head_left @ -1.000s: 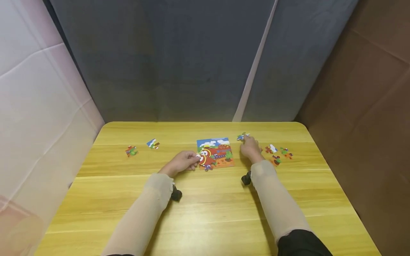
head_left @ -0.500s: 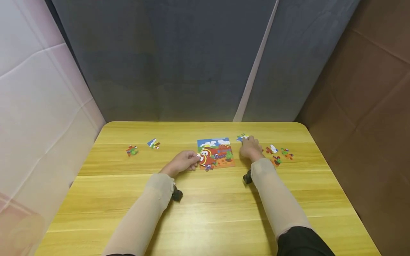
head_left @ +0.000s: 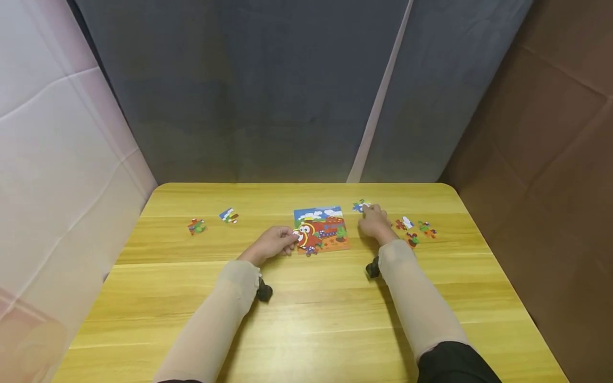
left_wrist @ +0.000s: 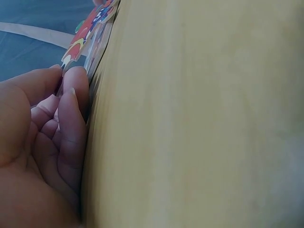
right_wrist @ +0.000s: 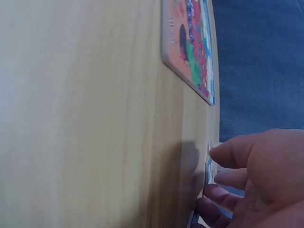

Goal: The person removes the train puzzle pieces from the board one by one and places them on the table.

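My left hand (head_left: 272,243) pinches a white-and-red cartoon-face puzzle piece (head_left: 301,236) between thumb and forefinger. That piece overlaps the left edge of a square picture puzzle (head_left: 330,240) of a red train. In the left wrist view, the thumb (left_wrist: 42,83) lies over the piece's edge, and the fingers below are curled. Further right, my right hand (head_left: 375,223) touches a blue-and-white puzzle piece (head_left: 360,206) lying on the table. Its fingers are loosely bent and spread in the right wrist view, where the thumb (right_wrist: 230,151) meets the piece's edge.
Several loose puzzle pieces (head_left: 426,229) lie right of the right hand. Two small groups of pieces, one at the far left (head_left: 196,226) and one nearer the back (head_left: 229,215), rest on the wooden table (head_left: 306,319). A dark curtain (head_left: 268,106) hangs behind the table.
My right hand's fingertips have drawn back slightly to the front of the blue-and-white piece, which has shifted a little to the left. My left hand stays at the puzzle's left edge.
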